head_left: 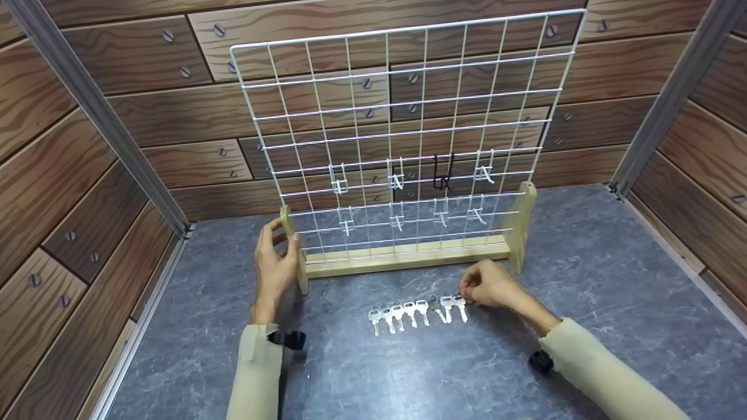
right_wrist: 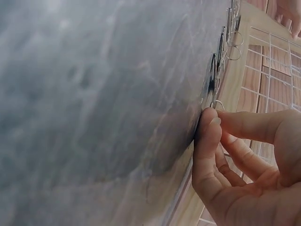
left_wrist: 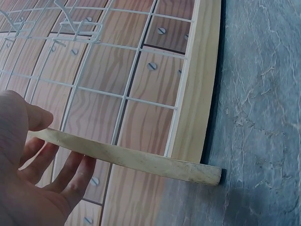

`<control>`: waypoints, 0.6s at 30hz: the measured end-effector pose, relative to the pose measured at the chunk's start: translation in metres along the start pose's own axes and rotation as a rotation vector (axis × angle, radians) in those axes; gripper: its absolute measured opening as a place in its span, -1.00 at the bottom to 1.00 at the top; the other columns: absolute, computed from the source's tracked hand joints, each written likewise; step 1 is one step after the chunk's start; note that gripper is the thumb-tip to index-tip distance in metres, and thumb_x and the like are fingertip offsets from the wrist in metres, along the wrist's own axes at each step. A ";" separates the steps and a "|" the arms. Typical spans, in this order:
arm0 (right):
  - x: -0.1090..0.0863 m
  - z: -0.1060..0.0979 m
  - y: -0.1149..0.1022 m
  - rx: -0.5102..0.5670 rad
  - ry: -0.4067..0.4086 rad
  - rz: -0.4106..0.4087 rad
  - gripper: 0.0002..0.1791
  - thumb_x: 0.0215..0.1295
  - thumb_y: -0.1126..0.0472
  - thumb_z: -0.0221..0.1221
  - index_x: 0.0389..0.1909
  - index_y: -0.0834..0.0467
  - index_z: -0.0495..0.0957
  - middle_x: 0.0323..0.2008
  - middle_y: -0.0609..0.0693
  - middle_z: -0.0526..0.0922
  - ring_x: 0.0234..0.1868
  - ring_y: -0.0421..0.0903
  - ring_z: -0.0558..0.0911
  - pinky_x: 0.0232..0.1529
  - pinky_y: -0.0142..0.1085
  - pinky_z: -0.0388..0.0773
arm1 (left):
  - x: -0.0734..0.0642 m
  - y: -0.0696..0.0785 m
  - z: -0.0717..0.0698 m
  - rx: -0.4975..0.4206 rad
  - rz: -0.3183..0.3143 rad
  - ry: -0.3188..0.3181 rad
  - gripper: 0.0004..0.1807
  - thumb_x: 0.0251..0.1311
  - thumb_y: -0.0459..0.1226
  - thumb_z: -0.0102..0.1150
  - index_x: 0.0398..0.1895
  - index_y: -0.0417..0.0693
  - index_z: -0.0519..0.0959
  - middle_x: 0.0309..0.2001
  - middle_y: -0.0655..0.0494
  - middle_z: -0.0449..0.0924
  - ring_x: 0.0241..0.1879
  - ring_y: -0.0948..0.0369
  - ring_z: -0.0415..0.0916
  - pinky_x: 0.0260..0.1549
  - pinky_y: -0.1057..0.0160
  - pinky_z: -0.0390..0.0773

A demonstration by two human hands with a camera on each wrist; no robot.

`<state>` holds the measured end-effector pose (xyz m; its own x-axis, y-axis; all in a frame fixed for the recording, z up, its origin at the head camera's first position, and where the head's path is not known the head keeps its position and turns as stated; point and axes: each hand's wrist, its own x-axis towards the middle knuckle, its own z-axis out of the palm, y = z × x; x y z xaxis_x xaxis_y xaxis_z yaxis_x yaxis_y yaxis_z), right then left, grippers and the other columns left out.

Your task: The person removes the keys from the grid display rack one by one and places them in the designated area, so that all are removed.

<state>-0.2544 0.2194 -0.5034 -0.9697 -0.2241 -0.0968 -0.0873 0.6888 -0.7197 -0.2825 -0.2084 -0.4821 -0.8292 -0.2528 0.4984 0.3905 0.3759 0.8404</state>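
My left hand grips the left wooden end piece of a wire grid rack, the thumb on one face and the fingers on the other. The white wire grid stands upright in a wooden base. In front of it, several silver keys with small rings lie in a row on the table. At the row's right end, my right hand pinches the last key near its ring with thumb and forefinger. In the right wrist view, the fingertips hide most of that key.
Two rows of white hooks hang on the lower grid, with one black hook in the upper row. The grey marbled table is bounded by wood-patterned walls and metal corner posts.
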 end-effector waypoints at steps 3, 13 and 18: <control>0.000 0.000 0.000 -0.020 0.011 -0.024 -0.77 0.06 0.56 0.18 -0.44 0.24 0.74 -0.57 -0.05 0.71 -0.57 -0.23 0.63 -0.53 -0.40 0.67 | 0.000 -0.001 0.000 0.000 0.000 0.008 -0.57 0.44 -0.43 0.26 0.34 -0.24 0.51 0.23 -0.27 0.58 0.19 -0.19 0.64 0.10 -0.16 0.76; -0.003 -0.002 0.003 -0.070 0.049 -0.077 -0.89 0.13 0.45 0.37 -0.34 0.22 0.77 -0.48 -0.01 0.76 -0.52 -0.22 0.62 -0.46 -0.40 0.62 | -0.001 -0.004 -0.003 0.012 -0.004 0.010 -0.55 0.45 -0.43 0.25 0.36 -0.24 0.50 0.28 -0.25 0.55 0.21 -0.19 0.64 0.07 -0.23 0.75; -0.007 -0.008 0.008 0.008 0.073 -0.068 -0.90 0.20 0.44 0.39 -0.26 0.29 0.75 -0.42 0.06 0.77 -0.53 -0.14 0.68 -0.52 -0.38 0.67 | -0.001 -0.002 -0.005 0.010 -0.001 0.002 -0.53 0.46 -0.40 0.26 0.39 -0.21 0.48 0.30 -0.21 0.54 0.22 -0.14 0.64 0.07 -0.19 0.76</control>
<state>-0.2497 0.2320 -0.5026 -0.9758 -0.2188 0.0023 -0.1515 0.6679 -0.7286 -0.2803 -0.2131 -0.4829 -0.8290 -0.2551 0.4978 0.3853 0.3848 0.8388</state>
